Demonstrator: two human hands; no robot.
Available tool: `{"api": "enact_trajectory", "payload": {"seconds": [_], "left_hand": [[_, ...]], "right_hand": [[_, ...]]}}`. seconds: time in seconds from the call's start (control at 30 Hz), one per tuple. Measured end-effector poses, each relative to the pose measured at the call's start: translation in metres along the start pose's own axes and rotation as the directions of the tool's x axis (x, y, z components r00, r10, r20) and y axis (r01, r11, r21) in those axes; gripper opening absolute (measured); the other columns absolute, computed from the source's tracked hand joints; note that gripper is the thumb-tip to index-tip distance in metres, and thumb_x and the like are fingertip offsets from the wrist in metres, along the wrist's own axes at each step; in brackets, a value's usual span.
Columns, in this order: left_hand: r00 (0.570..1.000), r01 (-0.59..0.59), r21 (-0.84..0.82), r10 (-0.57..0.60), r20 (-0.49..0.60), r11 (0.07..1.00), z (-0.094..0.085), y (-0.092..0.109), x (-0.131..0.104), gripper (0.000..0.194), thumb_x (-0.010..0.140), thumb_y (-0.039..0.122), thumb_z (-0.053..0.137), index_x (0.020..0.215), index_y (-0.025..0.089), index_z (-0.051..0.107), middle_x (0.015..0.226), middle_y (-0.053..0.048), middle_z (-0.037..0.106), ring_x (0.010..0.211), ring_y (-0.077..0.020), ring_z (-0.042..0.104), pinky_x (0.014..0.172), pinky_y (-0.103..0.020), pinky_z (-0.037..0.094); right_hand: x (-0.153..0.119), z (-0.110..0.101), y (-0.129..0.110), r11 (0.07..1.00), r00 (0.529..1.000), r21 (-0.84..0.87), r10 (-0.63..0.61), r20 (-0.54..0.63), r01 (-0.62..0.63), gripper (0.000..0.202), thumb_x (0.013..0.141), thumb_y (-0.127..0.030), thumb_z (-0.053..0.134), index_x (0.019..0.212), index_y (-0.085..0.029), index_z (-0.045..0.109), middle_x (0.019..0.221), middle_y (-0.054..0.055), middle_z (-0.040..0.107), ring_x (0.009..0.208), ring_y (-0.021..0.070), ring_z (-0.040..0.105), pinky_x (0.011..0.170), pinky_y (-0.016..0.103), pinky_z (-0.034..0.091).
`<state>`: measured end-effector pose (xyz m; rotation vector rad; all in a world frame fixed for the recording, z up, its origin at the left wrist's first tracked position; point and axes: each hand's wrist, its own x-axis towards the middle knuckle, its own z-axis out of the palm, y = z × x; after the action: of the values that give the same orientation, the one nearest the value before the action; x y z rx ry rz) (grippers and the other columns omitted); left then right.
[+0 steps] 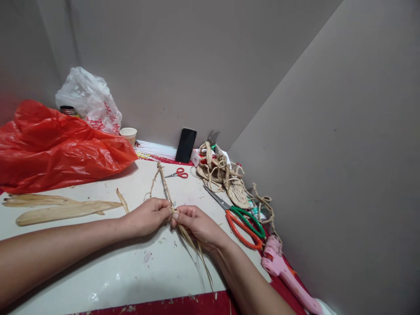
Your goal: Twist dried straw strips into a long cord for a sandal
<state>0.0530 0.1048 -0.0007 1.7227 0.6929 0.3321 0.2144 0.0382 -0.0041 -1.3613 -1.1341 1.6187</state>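
A braided straw cord point(166, 187) runs from the far middle of the white table toward me, and loose strands point(192, 244) trail from its near end. My left hand point(151, 215) is closed on the cord, pinching it from the left. From the right, my right hand point(196, 224) pinches the cord at nearly the same spot, thumb on top, with the strands hanging below it. The fingertips of both hands almost touch and hide the point where the braid meets the strands. Small red-handled scissors point(180, 173) lie just beyond the cord.
Dried husk strips point(65, 212) lie at left, before a red plastic bag point(62, 148). At right are large scissors point(241, 221), coiled braided straw point(226, 177) and a pink glue gun point(285, 273). A phone point(186, 145) and paper cup point(128, 134) stand near the grey wall point(183, 65).
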Motion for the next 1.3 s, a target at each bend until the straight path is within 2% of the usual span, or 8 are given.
{"api": "enact_trajectory", "payload": {"seconds": [0.27,0.5,0.67,0.87,1.0,1.07,1.17,1.3], "left_hand": [[0.986,0.167,-0.122,-0.164,0.029,0.978,0.001,-0.003,0.005,0.018,0.072,0.028,0.046,0.057,0.017,0.047,0.041,0.008,0.031,0.04,-0.0063,0.02,0.044,-0.024,0.013],[0.997,0.075,-0.016,-0.075,0.001,0.997,0.001,-0.01,0.004,0.023,0.073,0.031,0.046,0.055,0.017,0.041,0.049,0.007,0.031,0.048,-0.0067,0.025,0.048,-0.022,0.019],[0.999,0.037,0.075,-0.036,-0.013,0.997,0.001,-0.007,0.002,0.026,0.076,0.033,0.044,0.056,0.017,0.042,0.052,0.006,0.03,0.052,-0.008,0.027,0.049,-0.022,0.02],[1.0,0.013,0.019,-0.012,-0.007,1.0,0.003,-0.013,0.004,0.022,0.075,0.029,0.044,0.06,0.015,0.052,0.054,0.003,0.048,0.054,-0.0093,0.038,0.053,-0.021,0.028],[0.998,0.058,-0.192,-0.053,0.033,0.98,0.005,-0.012,0.005,0.023,0.073,0.026,0.045,0.054,0.015,0.048,0.049,0.002,0.049,0.047,-0.0078,0.038,0.05,-0.021,0.028],[0.994,0.107,-0.271,-0.104,0.022,0.957,0.005,-0.005,0.003,0.023,0.071,0.025,0.046,0.05,0.016,0.043,0.042,0.005,0.04,0.041,-0.0056,0.029,0.045,-0.021,0.021],[0.986,0.158,-0.33,-0.169,-0.006,0.931,0.005,0.002,0.001,0.025,0.07,0.026,0.049,0.049,0.018,0.038,0.039,0.008,0.027,0.038,-0.0045,0.019,0.042,-0.023,0.012],[0.987,0.148,-0.314,-0.161,-0.017,0.938,0.007,-0.001,-0.001,0.024,0.069,0.03,0.053,0.052,0.017,0.042,0.04,0.009,0.03,0.038,-0.0047,0.02,0.042,-0.023,0.012]], "right_hand": [[0.001,0.007,0.003,0.875,0.977,-0.463,-0.2,-0.072,0.145,0.024,0.083,-0.028,0.048,0.066,-0.015,0.059,0.054,-0.004,0.041,0.051,0.009,0.032,0.049,0.021,0.027],[-0.01,0.005,0.005,0.683,0.922,-0.712,-0.363,-0.135,0.164,0.027,0.086,-0.029,0.046,0.062,-0.017,0.053,0.06,-0.001,0.05,0.059,0.0121,0.042,0.056,0.023,0.03],[-0.011,0.004,-0.002,0.807,0.938,-0.58,-0.276,-0.21,0.108,0.027,0.082,-0.028,0.05,0.058,-0.016,0.052,0.052,-0.004,0.041,0.051,0.0093,0.035,0.049,0.022,0.027],[-0.007,0.025,0.002,1.0,0.978,-0.024,-0.001,-0.208,-0.005,0.028,0.08,-0.04,0.049,0.068,-0.016,0.056,0.04,-0.007,0.043,0.031,0.0061,0.031,0.034,0.019,0.02],[-0.008,0.04,0.009,0.991,0.956,-0.137,-0.035,-0.291,-0.006,0.03,0.083,-0.041,0.043,0.067,-0.017,0.053,0.043,-0.003,0.051,0.032,0.0101,0.043,0.036,0.021,0.031],[-0.009,0.043,0.012,0.936,0.927,-0.35,-0.15,-0.345,0.021,0.03,0.085,-0.037,0.042,0.063,-0.018,0.051,0.045,0.0,0.052,0.038,0.0118,0.047,0.04,0.022,0.033],[-0.011,0.045,0.015,0.7,0.865,-0.713,-0.376,-0.331,0.031,0.03,0.087,-0.031,0.043,0.061,-0.019,0.053,0.054,0.005,0.058,0.049,0.0144,0.05,0.048,0.025,0.03],[-0.015,0.048,0.019,0.439,0.845,-0.898,-0.473,-0.251,-0.022,0.026,0.089,-0.027,0.041,0.075,-0.019,0.061,0.065,0.01,0.065,0.051,0.0169,0.052,0.053,0.029,0.025]]}}
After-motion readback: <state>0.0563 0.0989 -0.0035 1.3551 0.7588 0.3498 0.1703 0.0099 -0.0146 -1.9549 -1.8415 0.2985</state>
